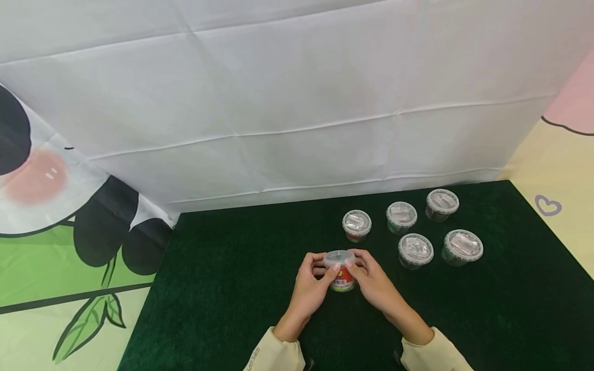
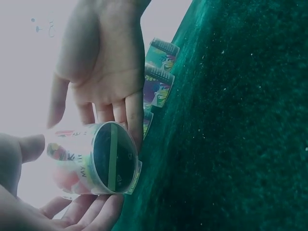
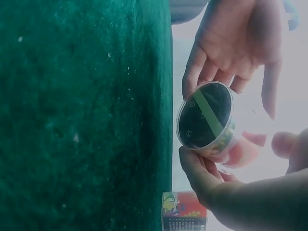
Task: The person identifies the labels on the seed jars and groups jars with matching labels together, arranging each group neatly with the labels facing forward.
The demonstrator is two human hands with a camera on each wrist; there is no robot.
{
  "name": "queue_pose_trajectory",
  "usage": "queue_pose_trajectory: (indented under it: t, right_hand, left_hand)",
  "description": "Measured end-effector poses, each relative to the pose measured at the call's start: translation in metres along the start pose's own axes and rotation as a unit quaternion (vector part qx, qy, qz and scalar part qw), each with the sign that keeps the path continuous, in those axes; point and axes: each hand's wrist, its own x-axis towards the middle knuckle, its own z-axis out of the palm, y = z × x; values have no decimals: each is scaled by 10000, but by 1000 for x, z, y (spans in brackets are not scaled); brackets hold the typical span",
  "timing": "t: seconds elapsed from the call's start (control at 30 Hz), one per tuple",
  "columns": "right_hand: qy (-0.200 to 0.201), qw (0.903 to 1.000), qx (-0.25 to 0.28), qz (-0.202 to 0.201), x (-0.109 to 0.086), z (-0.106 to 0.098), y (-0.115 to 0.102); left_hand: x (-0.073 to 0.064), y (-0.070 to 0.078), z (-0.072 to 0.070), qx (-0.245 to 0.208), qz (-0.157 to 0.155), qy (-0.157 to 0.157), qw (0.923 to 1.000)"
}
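Note:
A small round plastic tub with a translucent lid and a red, green-edged label is held in front of the body. My left hand grips its left side, thumb on the front near the lid. Opposite it, my right hand grips the right side the same way, fingers curled behind. From below, in both wrist views, the tub's clear base shows a pale strip across it, raised off the green cloth. The base leans at an angle in the right wrist view.
Several similar lidded tubs stand to the right and behind: a red-labelled one is nearest, others such as the far tub and the right tub further off. Dark green cloth covers the table; a white sheet hangs behind.

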Motion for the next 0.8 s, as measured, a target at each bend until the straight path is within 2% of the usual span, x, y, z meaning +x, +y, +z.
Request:
queue_pose_trajectory:
  t: [0.1, 0.33, 0.57, 0.8]
  right_hand:
    - [20, 10000, 33, 70, 0, -1, 1]
    - [-215, 9984, 510, 122, 0, -9, -3]
    - [-141, 9969, 726, 269, -1, -9, -3]
    - [-84, 9981, 575, 221, 0, -5, -2]
  left_hand:
    - [-1, -1, 0, -78, -73, -83, 9999]
    - [0, -2, -7, -1048, -280, -446, 9931]
    - [2, -2, -11, -864, -322, -790, 9926]
    - [3, -2, -14, -798, -283, -788, 9933]
